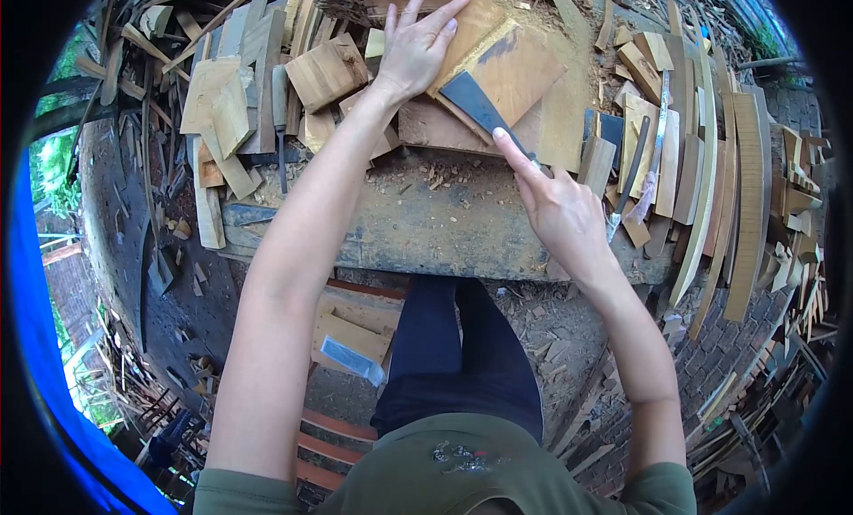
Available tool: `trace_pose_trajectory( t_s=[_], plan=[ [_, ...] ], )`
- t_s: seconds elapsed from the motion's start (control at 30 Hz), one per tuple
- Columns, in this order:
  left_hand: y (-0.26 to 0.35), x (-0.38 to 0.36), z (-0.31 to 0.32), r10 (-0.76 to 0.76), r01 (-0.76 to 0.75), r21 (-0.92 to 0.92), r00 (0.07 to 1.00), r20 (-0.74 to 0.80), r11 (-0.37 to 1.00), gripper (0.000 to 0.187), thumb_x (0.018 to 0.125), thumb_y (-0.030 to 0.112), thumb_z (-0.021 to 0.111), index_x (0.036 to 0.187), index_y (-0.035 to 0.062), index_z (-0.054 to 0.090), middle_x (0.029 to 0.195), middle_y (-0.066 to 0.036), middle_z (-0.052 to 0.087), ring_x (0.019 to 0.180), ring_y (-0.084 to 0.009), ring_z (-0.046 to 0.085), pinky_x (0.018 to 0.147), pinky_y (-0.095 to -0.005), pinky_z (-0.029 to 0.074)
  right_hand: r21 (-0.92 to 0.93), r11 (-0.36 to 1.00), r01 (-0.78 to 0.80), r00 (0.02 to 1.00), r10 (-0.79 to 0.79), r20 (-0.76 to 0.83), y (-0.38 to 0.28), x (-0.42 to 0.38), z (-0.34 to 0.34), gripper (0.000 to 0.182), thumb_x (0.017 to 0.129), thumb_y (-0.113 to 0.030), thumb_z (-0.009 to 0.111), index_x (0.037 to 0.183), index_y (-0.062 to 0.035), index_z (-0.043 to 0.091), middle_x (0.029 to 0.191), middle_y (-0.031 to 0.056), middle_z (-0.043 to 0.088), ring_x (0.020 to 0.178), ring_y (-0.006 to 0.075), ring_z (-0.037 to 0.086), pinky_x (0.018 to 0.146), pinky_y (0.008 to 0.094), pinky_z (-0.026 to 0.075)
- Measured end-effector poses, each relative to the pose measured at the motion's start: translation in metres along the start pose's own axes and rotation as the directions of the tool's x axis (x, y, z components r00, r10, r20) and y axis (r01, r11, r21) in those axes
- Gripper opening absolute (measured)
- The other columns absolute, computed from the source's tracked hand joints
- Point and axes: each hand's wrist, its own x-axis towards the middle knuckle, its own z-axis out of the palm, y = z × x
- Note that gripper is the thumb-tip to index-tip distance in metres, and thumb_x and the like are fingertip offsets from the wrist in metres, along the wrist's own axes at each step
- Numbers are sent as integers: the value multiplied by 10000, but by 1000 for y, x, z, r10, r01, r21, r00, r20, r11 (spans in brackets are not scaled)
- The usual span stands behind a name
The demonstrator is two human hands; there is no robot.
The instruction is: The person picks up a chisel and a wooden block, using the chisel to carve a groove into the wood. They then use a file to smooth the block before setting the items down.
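My right hand (569,215) grips a putty knife, its index finger stretched along the tool. The dark, flat putty knife blade (476,103) rests against a squarish wooden block (524,71), pointing up and left. A yellowish band of paste or dust (482,46) runs across this block. With fingers spread, my left hand (414,55) lies on the block's upper left side. Beneath the block is a larger wooden board (426,128). The putty knife's handle is mostly hidden in my right hand.
The worn workbench (391,239) carries scattered chips. Wood offcuts (327,71) crowd its left side, near a long-handled tool (281,102). Long strips (746,204) and a thin dark blade (633,164) lie right. Below stands a wooden box (342,337).
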Motion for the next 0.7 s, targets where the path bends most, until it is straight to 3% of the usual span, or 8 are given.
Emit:
trace_pose_trajectory(
  t_s=[0.1, 0.2, 0.3, 0.37, 0.5, 0.6, 0.67, 0.7],
  plan=[
    [1, 0, -3, 6, -5, -14, 999, 38, 1000, 425, 1020, 251, 434, 1438, 210, 494, 1507, -183, 400, 1477, -336, 196, 1183, -564, 83, 32, 999, -23, 1000, 23, 5, 1, -18, -7, 533, 998, -260, 515, 1490, -387, 353, 668, 162, 585, 534, 307, 644, 449, 438, 525],
    [2, 0, -4, 6, -5, -15, 999, 50, 1000, 429, 1021, 244, 428, 1444, 202, 486, 1505, -162, 412, 1481, -335, 186, 1185, -562, 72, 36, 998, -57, 989, 52, 138, 4, -22, -10, 530, 999, -264, 516, 1489, -386, 356, 662, 163, 581, 526, 312, 639, 452, 440, 527],
    [2, 4, -10, 16, -14, -36, 998, 65, 999, 430, 1024, 243, 419, 1447, 196, 481, 1507, -141, 416, 1484, -334, 180, 1182, -572, 60, 8, 1000, 20, 1000, -20, -25, 2, 3, -5, 538, 999, -262, 516, 1492, -396, 347, 657, 165, 581, 522, 308, 641, 448, 441, 525],
    [1, 0, -8, 24, -20, -42, 996, 80, 999, 432, 1027, 243, 412, 1452, 201, 474, 1502, -149, 419, 1487, -337, 168, 1178, -583, 55, 21, 999, -39, 997, 37, 67, -3, -12, -10, 555, 994, -261, 524, 1494, -412, 335, 654, 168, 582, 526, 311, 644, 461, 442, 527],
    [-5, -4, -2, 40, -38, -34, 998, 58, 999, 436, 1027, 244, 414, 1457, 200, 466, 1501, -164, 415, 1489, -339, 157, 1179, -581, 52, 32, 998, -54, 993, 50, 105, 3, -17, -7, 556, 993, -264, 526, 1491, -421, 337, 650, 168, 585, 540, 318, 650, 473, 439, 529],
    [-9, 1, -8, 37, -31, -47, 993, 116, 998, 447, 1028, 259, 425, 1468, 180, 448, 1509, -165, 404, 1489, -339, 156, 1179, -583, 45, 36, 999, -9, 1000, 8, 20, -1, 7, -1, 556, 996, -264, 520, 1494, -421, 329, 666, 180, 595, 552, 326, 654, 491, 439, 538],
    [-10, -1, -2, 69, -68, -14, 997, 37, 998, 429, 1049, 362, 353, 1468, 326, 436, 1480, 4, 485, 1505, -261, 134, 1196, -554, 12, 4, 1000, -27, 999, 27, 38, -4, 5, -7, 554, 999, -269, 513, 1498, -414, 321, 665, 186, 597, 557, 335, 656, 490, 435, 539],
    [-9, -1, -2, 68, -69, 16, 997, 43, 998, 430, 1052, 355, 351, 1474, 323, 424, 1467, -9, 498, 1501, -260, 151, 1199, -547, 34, -5, 999, -32, 999, 32, 34, -2, 3, -9, 554, 999, -269, 513, 1498, -414, 321, 665, 186, 597, 557, 335, 656, 490, 435, 539]
  ],
)
